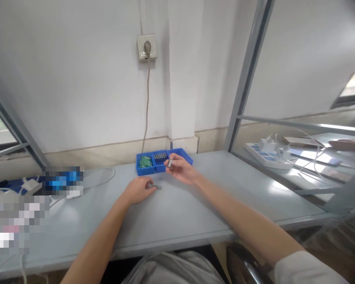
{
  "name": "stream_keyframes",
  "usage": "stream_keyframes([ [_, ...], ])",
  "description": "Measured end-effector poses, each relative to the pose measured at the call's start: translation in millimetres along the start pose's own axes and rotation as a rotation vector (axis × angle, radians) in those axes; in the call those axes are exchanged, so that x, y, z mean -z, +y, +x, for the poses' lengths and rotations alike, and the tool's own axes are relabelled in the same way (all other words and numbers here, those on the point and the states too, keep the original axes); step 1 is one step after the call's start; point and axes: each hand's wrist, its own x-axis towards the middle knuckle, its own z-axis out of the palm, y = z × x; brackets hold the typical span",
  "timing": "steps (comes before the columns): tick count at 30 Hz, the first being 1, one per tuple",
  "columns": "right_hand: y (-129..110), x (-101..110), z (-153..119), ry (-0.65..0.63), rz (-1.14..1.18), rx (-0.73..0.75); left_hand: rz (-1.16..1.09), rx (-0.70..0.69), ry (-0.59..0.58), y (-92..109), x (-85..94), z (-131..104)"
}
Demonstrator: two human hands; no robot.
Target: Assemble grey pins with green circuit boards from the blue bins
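Here, the right hand [181, 169] pinches a small grey piece [170, 162] near blue bins [146, 172].

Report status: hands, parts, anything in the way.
Right hand: pinching small grey part, held up. Left hand: at slim grey piece, grip unclear. Nearest possible obstacle: blue trays, just beyond right hand.

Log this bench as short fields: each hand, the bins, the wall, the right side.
Left hand: at a small grey piece; whether gripped is unclear
Right hand: pinching a small metal piece
Blue bins: green parts in the left one, dark pieces with pale dots in the middle one, right one partly hidden
Wall: socket with plug and hanging cord
Right side: white power strip beyond the metal post
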Motion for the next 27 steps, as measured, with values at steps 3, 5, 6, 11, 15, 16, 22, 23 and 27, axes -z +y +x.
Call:
stream_keyframes([
  [3, -1.4, 2.5, 1.9, 0.018, -0.017, 0.002, -0.007, 0.002, 0.005, -1.0, -1.1, 0.0],
  [5, -1.4, 7.9, 5.1, 0.046, -0.013, 0.025, -0.012, 0.004, 0.005, -1.8, -1.8, 0.1],
  [6, -1.5, 11.7, 6.9, 0.063, -0.011, 0.043, -0.014, 0.002, 0.004, -2.2, -2.1, 0.2],
  [11, -7.0, 34.7, 19.1, 0.109, -0.175, 0.127, -0.029, 0.002, 0.007, -3.4, -3.1, 0.0],
  [15, -15.6, 51.0, 38.8, 0.183, -0.709, 0.149, -0.040, 0.019, 0.005, -2.8, -3.0, -1.3],
  [16, -17.0, 54.4, 45.8, 0.195, -0.859, 0.154, -0.042, 0.020, 0.005, -2.7, -2.9, -1.6],
  [22, -15.1, 60.0, 89.7, 0.108, -1.513, 0.079, -0.038, 0.032, 0.002, -1.6, -2.8, -1.5],
  [23, -13.9, 58.7, 95.1, 0.082, -1.596, 0.052, -0.034, 0.034, -0.002, -1.2, -2.6, -1.3],
  [27, -9.5, 52.2, 108.5, 0.060, -1.777, -0.040, -0.023, 0.038, -0.009, -0.1, -1.9, -1.3],
])
